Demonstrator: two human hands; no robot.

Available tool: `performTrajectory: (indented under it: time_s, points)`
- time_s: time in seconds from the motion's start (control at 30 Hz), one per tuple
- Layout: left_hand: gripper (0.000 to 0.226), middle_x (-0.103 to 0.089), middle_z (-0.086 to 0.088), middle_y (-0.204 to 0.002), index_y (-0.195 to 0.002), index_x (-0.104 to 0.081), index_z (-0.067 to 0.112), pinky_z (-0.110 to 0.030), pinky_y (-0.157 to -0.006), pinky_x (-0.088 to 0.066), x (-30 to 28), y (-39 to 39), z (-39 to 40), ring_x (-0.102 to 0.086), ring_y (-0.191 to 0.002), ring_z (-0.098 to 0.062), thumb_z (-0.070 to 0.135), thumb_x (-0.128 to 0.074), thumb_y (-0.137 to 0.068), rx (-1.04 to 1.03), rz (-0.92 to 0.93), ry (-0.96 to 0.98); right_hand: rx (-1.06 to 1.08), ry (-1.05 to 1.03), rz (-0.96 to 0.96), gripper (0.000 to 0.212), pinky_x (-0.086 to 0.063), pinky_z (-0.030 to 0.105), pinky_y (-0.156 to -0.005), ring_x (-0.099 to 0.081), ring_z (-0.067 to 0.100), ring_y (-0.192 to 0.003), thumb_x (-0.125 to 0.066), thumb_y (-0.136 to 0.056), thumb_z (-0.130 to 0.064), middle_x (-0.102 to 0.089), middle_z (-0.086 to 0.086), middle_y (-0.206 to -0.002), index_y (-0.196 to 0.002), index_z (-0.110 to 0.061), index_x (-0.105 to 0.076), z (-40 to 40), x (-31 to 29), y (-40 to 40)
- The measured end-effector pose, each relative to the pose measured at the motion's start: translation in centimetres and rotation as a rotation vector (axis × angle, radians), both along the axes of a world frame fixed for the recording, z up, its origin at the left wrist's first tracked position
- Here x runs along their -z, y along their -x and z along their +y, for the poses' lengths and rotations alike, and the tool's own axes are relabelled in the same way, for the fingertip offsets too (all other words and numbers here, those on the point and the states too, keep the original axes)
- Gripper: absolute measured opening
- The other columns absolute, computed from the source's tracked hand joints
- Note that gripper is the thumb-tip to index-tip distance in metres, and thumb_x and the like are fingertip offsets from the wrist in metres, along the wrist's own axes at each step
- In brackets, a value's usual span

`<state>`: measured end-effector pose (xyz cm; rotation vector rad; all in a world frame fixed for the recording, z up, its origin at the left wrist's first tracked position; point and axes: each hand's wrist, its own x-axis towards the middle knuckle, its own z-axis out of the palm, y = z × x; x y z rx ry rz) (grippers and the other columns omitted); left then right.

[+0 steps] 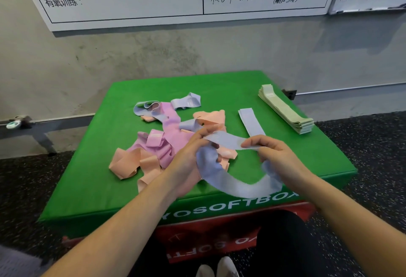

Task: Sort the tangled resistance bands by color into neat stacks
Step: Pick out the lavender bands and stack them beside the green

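Here, both hands over the near half of the green soft box point(92, 173), sharing one lavender resistance band point(232, 183). Left hand point(193, 162) curled round one end of that loop, fingers pinching the upper strip and the band draped over the thumb side. Right hand point(272, 156) closed on the other end, thumb and forefinger pinching the flat strip stretched between the two hands, the lower part of the loop sagging toward the box's front edge. Behind the left hand, a tangled pile point(162, 142) of pink, peach and lavender bands, overlapping and twisted, touching one another on the box's middle. Just beyond the right hand, a flat lavender band point(250, 120) laid straight, its near end hidden behind the held strip. Further right, near the box's far right edge, a neat stack of pale green bands point(285, 109), well apart from the tangle. Under the green box, a red box point(197, 235) with white lettering. Behind, a grey wall with a whiteboard point(123, 0) bearing handwritten characters. At the bottom edge, white shoe tips point(217, 269) on the dark speckled floor.
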<state>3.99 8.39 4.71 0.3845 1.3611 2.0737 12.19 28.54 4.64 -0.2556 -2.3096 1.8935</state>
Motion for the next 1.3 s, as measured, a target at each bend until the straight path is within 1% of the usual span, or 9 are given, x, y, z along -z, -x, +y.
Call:
performTrajectory:
  time_s: [0.1, 0.2, 0.4, 0.5, 0.63, 0.73, 0.93, 1.1, 1.3]
  points:
    - [0.034, -0.058, -0.012, -0.103, -0.119, -0.059, 0.012, -0.032, -0.076, -0.042, -0.2, 0.4, 0.2, -0.053, -0.077, -0.018, -0.002, -0.042, -0.094, -0.100, 0.069, -0.019, -0.079, -0.048, -0.028, 0.032, -0.043, 0.008, -0.074, -0.062, -0.004, -0.085, -0.054, -0.075, -0.027, -0.070, -0.012, -0.102, -0.102, -0.020, -0.069, -0.4, 0.0, -0.5]
    - [0.032, -0.061, -0.011, -0.107, -0.115, -0.059, 0.011, -0.037, -0.086, -0.046, -0.4, 0.6, 0.4, -0.057, -0.093, -0.021, 0.000, -0.046, -0.088, -0.118, 0.058, -0.070, -0.123, -0.093, -0.122, 0.041, -0.044, 0.021, -0.095, -0.060, 0.005, -0.106, -0.061, -0.082, -0.052, -0.064, -0.008, -0.115, -0.116, -0.029, -0.058, -0.8, 0.7, -0.5]
    - [0.050, -0.061, -0.011, -0.111, -0.124, -0.054, 0.025, -0.038, -0.088, -0.045, -1.1, 0.2, 1.0, -0.059, -0.098, -0.021, 0.010, -0.050, -0.075, -0.194, 0.144, 0.021, 0.005, -0.067, -0.116, 0.010, -0.042, 0.020, -0.066, -0.055, 0.004, -0.070, -0.062, -0.097, -0.031, -0.066, -0.009, -0.084, -0.100, -0.023, -0.066, -2.3, 1.8, 0.4]
    - [0.051, -0.060, -0.015, -0.122, -0.124, -0.055, 0.035, -0.044, -0.100, -0.044, -1.2, 0.0, 0.9, -0.060, -0.108, -0.024, 0.016, -0.049, -0.077, -0.177, 0.218, 0.088, -0.067, 0.099, -0.102, 0.010, -0.042, 0.030, -0.074, -0.055, 0.015, -0.076, -0.064, -0.090, -0.015, -0.061, 0.000, -0.080, -0.081, -0.018, -0.063, -2.7, 1.7, 0.5]
    - [0.058, -0.053, -0.013, -0.134, -0.125, -0.053, 0.045, -0.042, -0.114, -0.038, -1.4, -0.3, 0.9, -0.051, -0.129, -0.020, 0.013, -0.039, -0.079, -0.101, 0.393, 0.197, -0.151, 0.388, -0.148, 0.012, -0.049, 0.040, -0.077, -0.062, 0.021, -0.074, -0.057, -0.076, -0.014, -0.062, 0.007, -0.081, -0.088, -0.015, -0.058, -3.4, 0.7, 1.1]
    - [0.059, -0.052, -0.009, -0.115, -0.141, -0.039, 0.022, -0.012, -0.084, -0.048, -1.7, -0.6, 1.2, -0.059, -0.097, 0.000, 0.006, -0.038, -0.084, -0.030, 0.393, 0.157, -0.208, 0.378, -0.219, 0.021, -0.048, 0.033, -0.073, -0.059, 0.014, -0.068, -0.057, -0.097, -0.032, -0.064, 0.001, -0.079, -0.105, -0.015, -0.066, -3.8, -0.2, 1.3]
    - [0.051, -0.056, -0.011, -0.119, -0.130, -0.047, 0.026, -0.029, -0.096, -0.046, -1.2, -0.1, 1.1, -0.056, -0.109, -0.015, 0.018, -0.042, -0.080, -0.084, 0.435, 0.248, -0.133, 0.344, -0.115, 0.001, -0.047, 0.022, -0.059, -0.060, 0.011, -0.068, -0.066, -0.093, -0.016, -0.068, -0.002, -0.080, -0.094, -0.016, -0.065, -3.8, -0.8, 1.7]
    - [0.018, -0.067, 0.000, -0.091, -0.100, -0.059, 0.018, -0.024, -0.058, -0.048, 0.0, 0.7, 0.5, -0.060, -0.076, -0.014, 0.006, -0.046, -0.101, -0.203, 0.229, 0.187, -0.133, 0.394, -0.066, 0.019, -0.054, 0.026, -0.065, -0.069, 0.015, -0.078, -0.065, -0.091, -0.006, -0.075, 0.003, -0.089, -0.109, -0.014, -0.066, -3.6, -1.6, 1.7]
    - [0.027, -0.070, 0.000, -0.079, -0.082, -0.068, 0.025, -0.026, -0.059, -0.046, 1.0, 0.1, 0.9, -0.061, -0.069, -0.013, 0.015, -0.053, -0.101, -0.230, 0.163, 0.189, -0.041, 0.300, 0.014, 0.010, -0.049, 0.035, -0.070, -0.063, 0.016, -0.080, -0.071, -0.089, -0.017, -0.071, -0.001, -0.083, -0.080, -0.020, -0.069, -3.5, -1.8, 2.1]
